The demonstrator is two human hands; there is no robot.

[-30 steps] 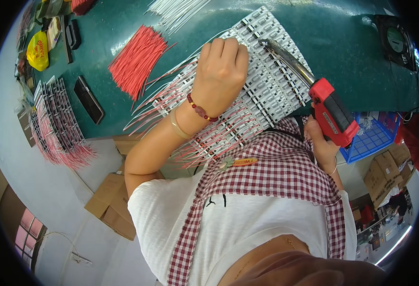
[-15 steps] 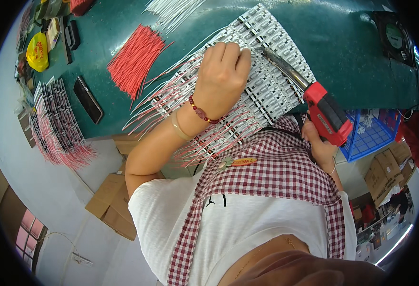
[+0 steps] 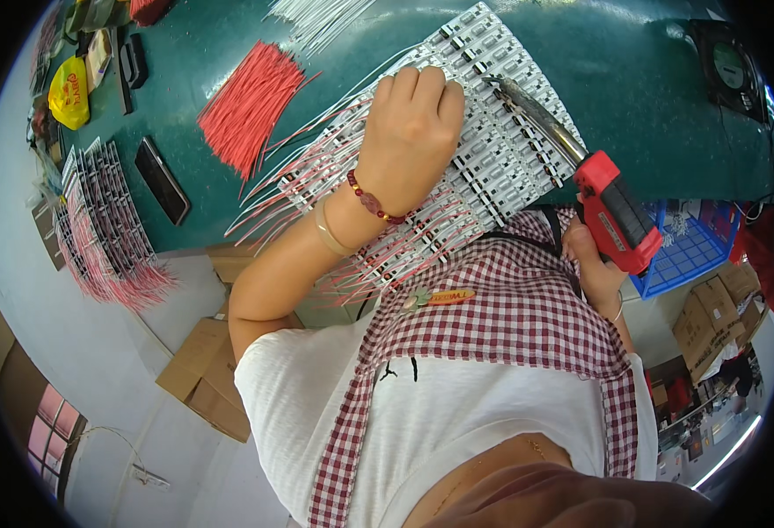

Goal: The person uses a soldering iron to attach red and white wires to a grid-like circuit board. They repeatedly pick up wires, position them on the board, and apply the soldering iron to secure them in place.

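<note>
A panel of small white circuit boards (image 3: 523,132) lies at a slant on the green table, with red and white wires trailing off its left side. Over the panel's middle is my left hand (image 3: 412,132), its fingers curled closed and knuckles up; what they pinch is hidden beneath. My right hand (image 3: 596,271) grips the red and black handle of a soldering gun (image 3: 616,213) at the table's near edge. The gun's metal barrel slopes up and left, its tip over the panel just right of my left fingers. Whether the tip touches the boards I cannot tell.
Bundles of red wires (image 3: 251,110) and white wires (image 3: 321,18) lie beyond my left arm. A phone (image 3: 162,180), wired panels (image 3: 110,229) and a yellow bag (image 3: 69,94) are at left. At right are a blue basket (image 3: 682,251) and a black device (image 3: 728,70).
The soldering gun has shifted slightly to the right in my right hand, its tip moving a little right and away. My left hand has moved slightly farther away, still curled over the panel.
</note>
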